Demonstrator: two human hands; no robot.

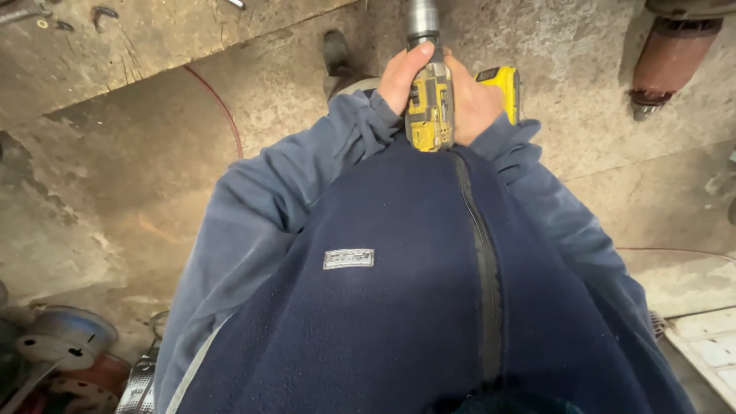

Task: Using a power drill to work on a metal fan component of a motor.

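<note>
A yellow and black cordless drill [429, 107] is held upright in front of my chest, its metal chuck [422, 19] pointing away from me toward the top of the view. My left hand [405, 77] wraps the drill's body from the left side. My right hand [477, 103] grips it from the right, with the yellow battery end [502, 84] showing past my fingers. Both arms wear blue fleece sleeves, and my dark blue zipped jacket [399, 307] fills the lower half of the view.
Rough concrete floor [138, 199] lies below. A thin red wire [222, 107] curves across it at the left. A rusty cylindrical part [667, 61] stands at top right. Metal discs and scrap [65, 345] sit at bottom left, pale tiles [709, 345] at bottom right.
</note>
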